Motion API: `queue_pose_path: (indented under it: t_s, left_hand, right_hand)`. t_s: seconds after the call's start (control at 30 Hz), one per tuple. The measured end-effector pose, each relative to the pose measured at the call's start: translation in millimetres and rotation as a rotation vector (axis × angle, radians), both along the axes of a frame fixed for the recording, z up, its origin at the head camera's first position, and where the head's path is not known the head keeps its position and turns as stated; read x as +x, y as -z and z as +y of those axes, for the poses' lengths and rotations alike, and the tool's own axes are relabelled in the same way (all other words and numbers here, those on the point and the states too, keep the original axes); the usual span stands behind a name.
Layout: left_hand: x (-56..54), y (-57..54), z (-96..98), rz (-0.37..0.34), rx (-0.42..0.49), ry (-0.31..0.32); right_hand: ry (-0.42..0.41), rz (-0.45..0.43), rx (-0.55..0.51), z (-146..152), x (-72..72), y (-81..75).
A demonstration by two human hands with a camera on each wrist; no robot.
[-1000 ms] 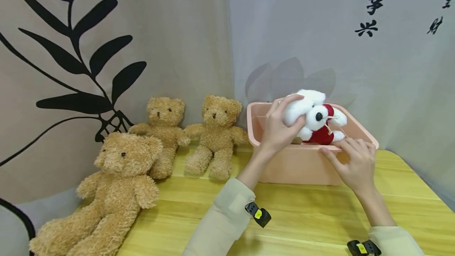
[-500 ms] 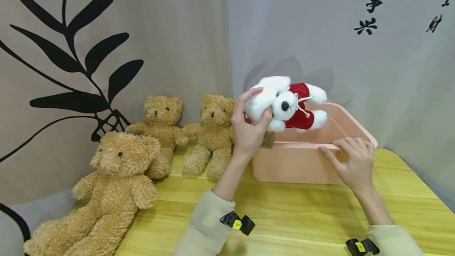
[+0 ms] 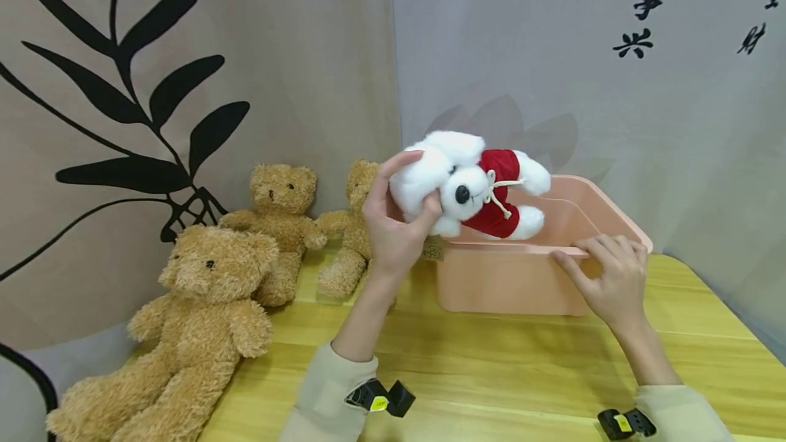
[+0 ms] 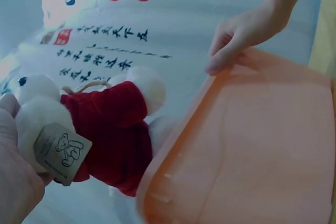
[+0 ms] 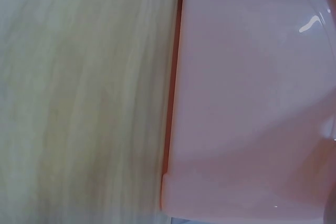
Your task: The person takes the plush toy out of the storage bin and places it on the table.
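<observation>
In the head view my left hand grips a white plush dog in a red top by its head, thumb beside the face. The toy lies sideways in the air, its legs over the left part of a pink plastic bin. A paper tag with a printed bear dangles from it in the left wrist view. With thumb and fingers my right hand pinches the bin's front rim near its right end. The right wrist view shows mainly the bin's outer wall.
Three tan teddy bears sit left of the bin: a large bear in front, a smaller bear behind it, and another bear partly covered by my left hand. All stand on a yellow wood-grain table before a printed cloth backdrop.
My left hand has lifted the plush dog up out of the bin and carried it left. My right hand has stayed on the rim.
</observation>
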State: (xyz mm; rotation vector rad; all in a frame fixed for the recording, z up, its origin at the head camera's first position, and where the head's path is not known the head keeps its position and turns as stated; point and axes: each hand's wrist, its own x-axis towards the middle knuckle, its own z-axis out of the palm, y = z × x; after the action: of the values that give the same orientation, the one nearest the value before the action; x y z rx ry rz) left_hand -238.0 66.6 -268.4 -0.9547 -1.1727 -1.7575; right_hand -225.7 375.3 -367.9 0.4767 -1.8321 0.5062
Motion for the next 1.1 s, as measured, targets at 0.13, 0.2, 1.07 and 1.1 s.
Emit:
queue_pose_path:
  t_s: [0.13, 0.2, 1.07, 1.1]
  left_hand:
    - [3.9, -4.6, -16.6, 0.018, -0.020, -0.031]
    - [6.7, -6.5, -26.3, 0.025, -0.032, -0.048]
    - [42.2, -5.3, -127.5, -0.135, -0.393, -0.047]
    - [43.5, -4.3, -129.8, -0.143, -0.414, -0.042]
  right_hand:
    - [-0.006, 0.006, 0.000, -2.0, -2.9, 0.1]
    - [-0.008, 0.009, 0.004, -2.7, -4.0, 0.0]
    - [-0.011, 0.008, 0.009, -1.0, -0.3, -0.7]
    - [-0.011, 0.010, 0.007, -0.6, -0.2, -0.7]
